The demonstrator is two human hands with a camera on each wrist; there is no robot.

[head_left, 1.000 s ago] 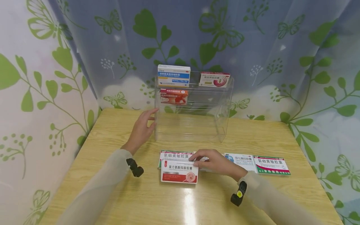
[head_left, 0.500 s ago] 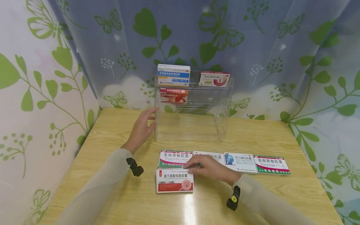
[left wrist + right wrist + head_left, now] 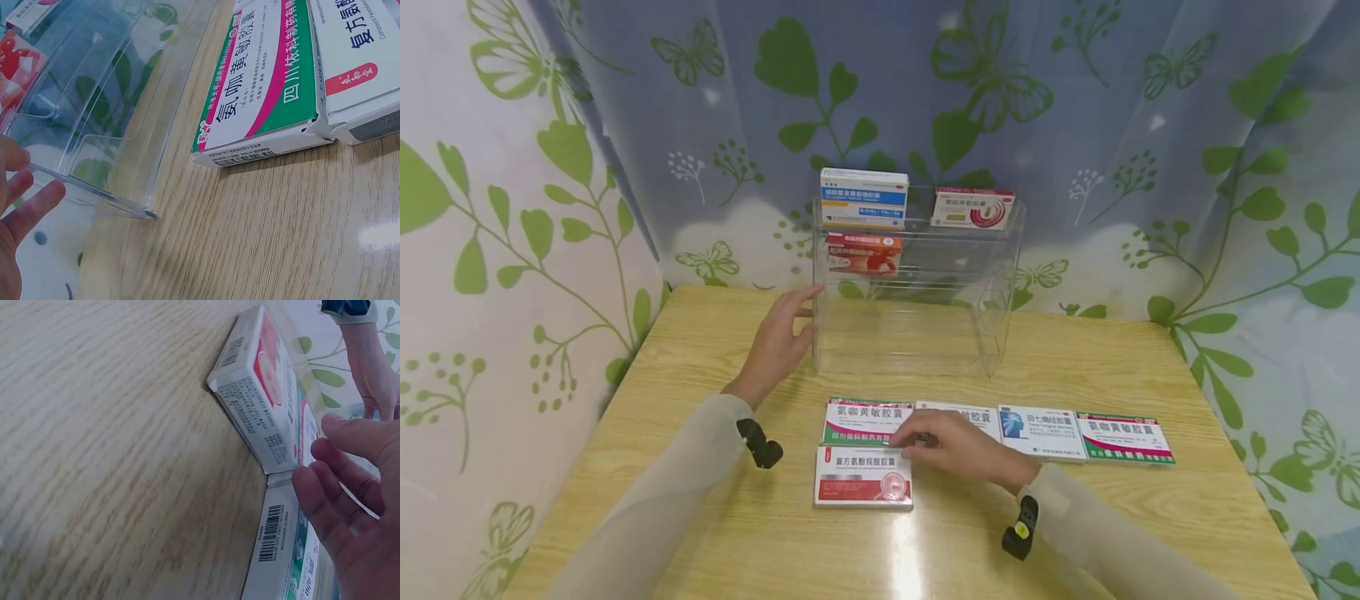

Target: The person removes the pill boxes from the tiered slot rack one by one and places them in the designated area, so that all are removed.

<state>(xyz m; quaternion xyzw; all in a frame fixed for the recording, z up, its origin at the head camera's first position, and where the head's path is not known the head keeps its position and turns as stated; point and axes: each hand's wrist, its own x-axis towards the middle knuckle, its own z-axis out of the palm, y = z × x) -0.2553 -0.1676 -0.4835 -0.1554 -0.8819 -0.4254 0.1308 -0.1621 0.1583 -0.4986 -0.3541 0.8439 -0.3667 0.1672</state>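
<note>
A red-and-white medicine box (image 3: 863,477) lies flat on the wooden table (image 3: 700,358), just in front of a row of boxes. My right hand (image 3: 943,442) rests its straight fingertips on that box's far right corner; the right wrist view shows the fingers (image 3: 340,459) at the edge of the box (image 3: 256,406). My left hand (image 3: 778,337) is open, its fingers (image 3: 28,203) touching the left wall of a clear acrylic rack (image 3: 917,333).
The row holds a green-and-pink box (image 3: 867,419), a white box (image 3: 966,412) partly under my right hand, a box with a blue head picture (image 3: 1041,431) and another green-and-pink box (image 3: 1123,436). Three boxes (image 3: 863,197) sit in the rack. Leaf-print curtains surround the table.
My right hand has slid the red-and-white box left and toward me, off the row, uncovering more of the white box behind. The left hand has stayed at the rack.
</note>
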